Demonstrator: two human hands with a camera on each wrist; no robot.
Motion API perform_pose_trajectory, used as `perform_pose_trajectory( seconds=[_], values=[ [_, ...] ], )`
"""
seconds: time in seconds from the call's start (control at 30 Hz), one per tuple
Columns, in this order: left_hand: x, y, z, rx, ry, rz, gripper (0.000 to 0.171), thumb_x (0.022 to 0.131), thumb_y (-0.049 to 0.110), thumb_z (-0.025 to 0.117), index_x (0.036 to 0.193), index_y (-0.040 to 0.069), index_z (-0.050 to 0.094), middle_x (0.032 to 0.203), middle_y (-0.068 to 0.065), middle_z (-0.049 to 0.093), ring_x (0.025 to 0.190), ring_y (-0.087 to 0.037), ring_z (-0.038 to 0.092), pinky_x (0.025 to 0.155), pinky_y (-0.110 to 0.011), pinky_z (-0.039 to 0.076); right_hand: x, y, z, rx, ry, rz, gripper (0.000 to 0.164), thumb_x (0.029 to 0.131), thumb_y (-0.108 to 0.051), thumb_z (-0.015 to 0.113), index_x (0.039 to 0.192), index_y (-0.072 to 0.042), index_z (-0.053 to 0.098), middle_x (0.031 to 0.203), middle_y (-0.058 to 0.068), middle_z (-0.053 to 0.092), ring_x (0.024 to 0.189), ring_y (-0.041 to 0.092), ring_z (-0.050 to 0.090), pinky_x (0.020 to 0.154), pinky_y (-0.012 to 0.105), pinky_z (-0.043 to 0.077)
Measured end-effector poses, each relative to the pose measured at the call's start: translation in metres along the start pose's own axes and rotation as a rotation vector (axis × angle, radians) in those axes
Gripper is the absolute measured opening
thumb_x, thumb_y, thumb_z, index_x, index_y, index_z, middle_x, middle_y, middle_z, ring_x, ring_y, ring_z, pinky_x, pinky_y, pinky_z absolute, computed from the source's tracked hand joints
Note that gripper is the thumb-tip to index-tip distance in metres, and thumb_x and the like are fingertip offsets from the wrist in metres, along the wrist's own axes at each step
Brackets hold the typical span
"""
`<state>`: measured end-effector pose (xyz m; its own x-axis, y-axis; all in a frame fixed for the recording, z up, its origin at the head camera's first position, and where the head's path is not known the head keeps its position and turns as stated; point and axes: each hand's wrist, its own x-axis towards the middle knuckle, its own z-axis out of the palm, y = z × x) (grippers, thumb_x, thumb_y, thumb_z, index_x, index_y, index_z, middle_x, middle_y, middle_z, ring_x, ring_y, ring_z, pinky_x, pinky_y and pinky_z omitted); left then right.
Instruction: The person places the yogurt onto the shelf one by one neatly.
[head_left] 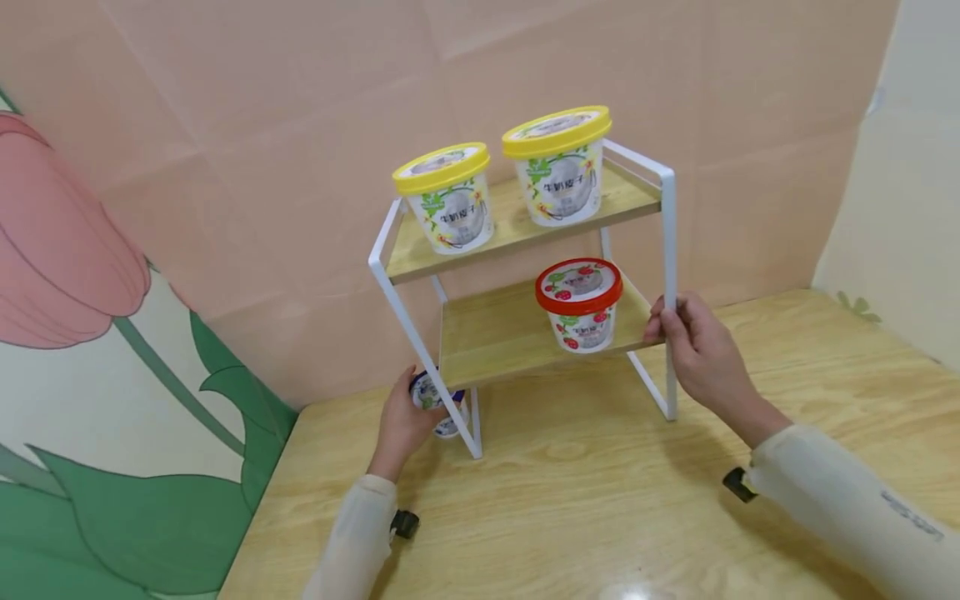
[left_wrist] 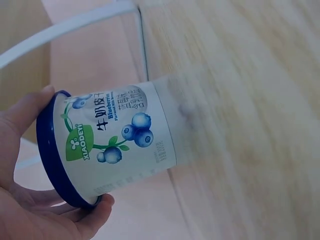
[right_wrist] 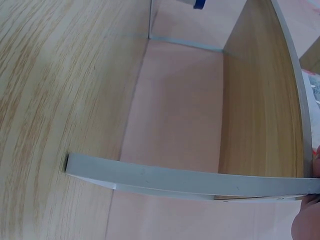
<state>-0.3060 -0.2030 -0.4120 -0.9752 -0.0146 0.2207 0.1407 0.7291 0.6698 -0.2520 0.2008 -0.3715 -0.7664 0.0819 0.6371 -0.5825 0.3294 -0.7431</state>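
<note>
My left hand (head_left: 401,429) grips the blue lid of a white blueberry milk tub (left_wrist: 117,145) by the rack's left leg. The tub's base is at the tabletop; whether it touches cannot be told. My right hand (head_left: 705,354) holds the right front post of a two-tier rack (head_left: 670,242), with fingers and thumb about the white metal at the lower shelf's corner. On the lower shelf (head_left: 487,333), toward the right, stands a red-lidded tub (head_left: 585,329). Two yellow-lidded tubs, a left one (head_left: 453,217) and a right one (head_left: 564,190), stand on the top shelf.
The rack stands on a wood-grain table (head_left: 570,492) near a pink-covered back wall (head_left: 300,208). A painted tulip (head_left: 60,242) marks the wall at left; a pale wall (head_left: 900,208) rises at right. White rack legs (head_left: 652,383) reach down to the tabletop.
</note>
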Motion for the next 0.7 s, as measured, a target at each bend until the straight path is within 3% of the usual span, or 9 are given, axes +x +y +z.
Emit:
perform_pose_trajectory(
  seconds=[0.4,0.7],
  values=[
    [-0.014,-0.001,-0.009,-0.027,-0.013,-0.035,0.095,0.069,0.028,0.09,0.148,0.012,0.04,0.135,-0.013,0.06,0.114,-0.034,0.061,0.097,-0.051,0.052,0.0,-0.003,0.0,-0.025,0.01,-0.009,0.02,0.107,-0.008,0.04,0.11,0.008,0.051,0.087,-0.01,0.06,0.079,-0.002,0.062,0.075,0.01,0.055],
    [-0.024,-0.002,-0.014,0.0,-0.037,-0.033,0.089,0.068,0.034,0.092,0.141,0.011,0.045,0.129,-0.012,0.062,0.113,-0.031,0.061,0.096,-0.048,0.052,-0.002,-0.002,-0.001,-0.015,0.004,0.002,0.019,0.106,-0.008,0.04,0.11,0.007,0.051,0.087,-0.009,0.06,0.079,-0.002,0.063,0.076,0.011,0.055]
  ],
)
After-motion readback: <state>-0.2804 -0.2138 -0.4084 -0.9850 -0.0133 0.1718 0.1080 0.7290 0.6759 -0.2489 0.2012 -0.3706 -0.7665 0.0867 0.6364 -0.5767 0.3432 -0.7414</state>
